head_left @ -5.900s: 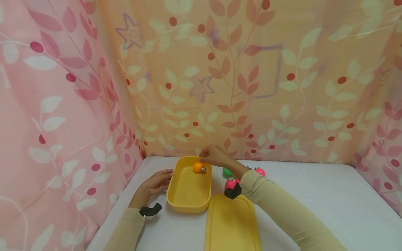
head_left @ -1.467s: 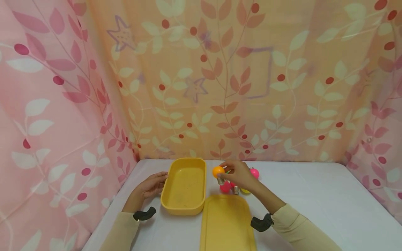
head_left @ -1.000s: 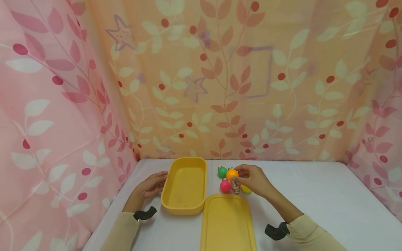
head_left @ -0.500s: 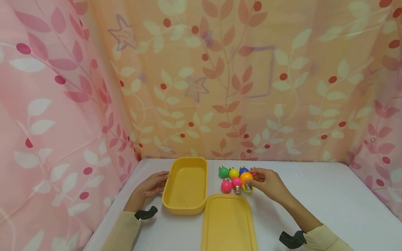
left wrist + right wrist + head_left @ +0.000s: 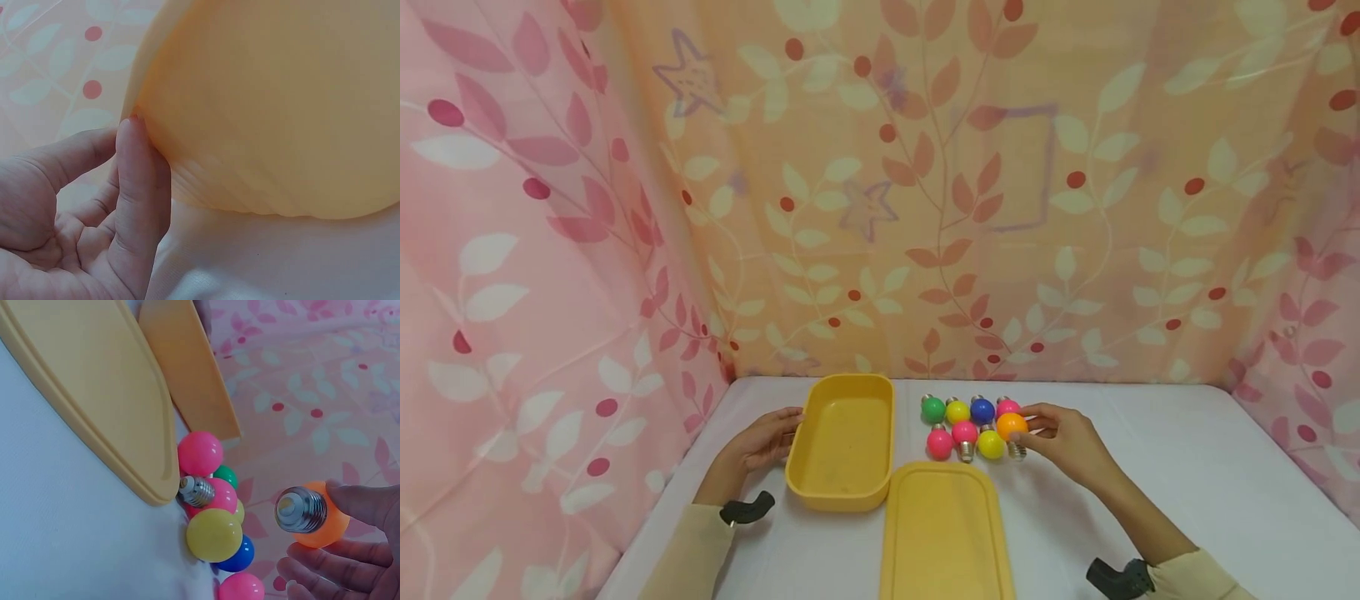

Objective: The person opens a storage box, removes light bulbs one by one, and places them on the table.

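My right hand [image 5: 1067,442] pinches an orange light bulb [image 5: 1012,427] between thumb and fingers, its metal screw base [image 5: 300,509] pointing down toward the table. It is at the right end of a group of small coloured bulbs: green [image 5: 933,409], yellow [image 5: 957,412], blue [image 5: 982,410] and pink [image 5: 1008,407] at the back, pink [image 5: 939,442], pink [image 5: 964,433] and yellow [image 5: 990,444] in front. My left hand [image 5: 765,442] touches the left side of a yellow plastic box [image 5: 842,503], fingertips [image 5: 130,134] at its outer wall. The box interior holds nothing.
A yellow lid [image 5: 947,533] lies flat in front of the bulbs, close against the box's front right corner. All stand on a white-covered table [image 5: 1150,467]. Floral curtains [image 5: 880,250] hang behind and at both sides.
The orange bulb was in the box earlier; my right hand has carried it out and rightward past the other bulbs to their right end. My left hand stays at the box.
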The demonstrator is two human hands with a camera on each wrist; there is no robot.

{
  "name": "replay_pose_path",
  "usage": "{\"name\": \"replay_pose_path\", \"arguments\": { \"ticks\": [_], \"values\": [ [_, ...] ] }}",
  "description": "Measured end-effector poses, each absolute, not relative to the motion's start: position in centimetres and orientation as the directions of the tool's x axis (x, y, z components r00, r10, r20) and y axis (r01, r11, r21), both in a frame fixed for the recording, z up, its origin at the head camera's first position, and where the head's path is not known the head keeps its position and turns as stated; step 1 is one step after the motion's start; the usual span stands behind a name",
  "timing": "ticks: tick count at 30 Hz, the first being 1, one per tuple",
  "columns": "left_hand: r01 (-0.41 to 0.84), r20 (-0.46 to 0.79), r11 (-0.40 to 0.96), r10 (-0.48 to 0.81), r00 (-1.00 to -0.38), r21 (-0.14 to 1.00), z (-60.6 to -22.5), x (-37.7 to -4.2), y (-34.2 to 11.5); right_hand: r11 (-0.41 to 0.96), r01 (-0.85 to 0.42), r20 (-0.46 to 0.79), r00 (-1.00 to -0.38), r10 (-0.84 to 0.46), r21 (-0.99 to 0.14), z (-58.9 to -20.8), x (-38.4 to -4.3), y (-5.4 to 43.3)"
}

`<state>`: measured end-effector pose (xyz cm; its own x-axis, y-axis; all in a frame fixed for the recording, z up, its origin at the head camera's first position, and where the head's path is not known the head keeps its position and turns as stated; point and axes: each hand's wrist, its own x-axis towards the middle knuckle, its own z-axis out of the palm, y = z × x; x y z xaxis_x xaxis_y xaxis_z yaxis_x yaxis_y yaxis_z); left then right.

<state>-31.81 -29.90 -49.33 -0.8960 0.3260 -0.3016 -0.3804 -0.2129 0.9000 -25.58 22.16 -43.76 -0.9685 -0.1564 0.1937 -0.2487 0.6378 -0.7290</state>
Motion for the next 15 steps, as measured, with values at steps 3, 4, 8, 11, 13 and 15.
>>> {"name": "replay_pose_path", "arguments": {
  "ticks": [3,4,8,11,13,15],
  "values": [
    [-0.384,-0.307,-0.211,0.323,-0.895,0.899,-49.3,-31.8,-30.0,0.641,-0.241,0.192,-0.970,-0.147,-0.729,-44.0,-25.8,22.4],
    [-0.386,-0.308,-0.210,0.326,-0.894,0.898,-49.3,-31.7,-30.1,0.642,-0.239,0.192,-0.971,-0.144,-0.729,-44.1,-25.8,22.5],
    [-0.396,-0.314,-0.208,0.338,-0.887,0.894,-49.3,-31.7,-30.1,0.634,-0.222,0.179,-0.975,-0.132,-0.741,-44.5,-26.1,22.9],
    [-0.400,-0.316,-0.217,0.339,-0.886,0.890,-49.3,-31.8,-30.1,0.624,-0.203,0.161,-0.979,-0.123,-0.755,-44.8,-26.3,23.2],
    [-0.396,-0.309,-0.221,0.343,-0.887,0.891,-49.3,-31.8,-30.1,0.623,-0.182,0.146,-0.983,-0.109,-0.761,-44.9,-26.4,23.3],
    [-0.393,-0.305,-0.224,0.343,-0.888,0.892,-49.4,-31.8,-30.1,0.626,-0.157,0.129,-0.988,-0.091,-0.764,-45.1,-26.6,23.3]
  ]
}}
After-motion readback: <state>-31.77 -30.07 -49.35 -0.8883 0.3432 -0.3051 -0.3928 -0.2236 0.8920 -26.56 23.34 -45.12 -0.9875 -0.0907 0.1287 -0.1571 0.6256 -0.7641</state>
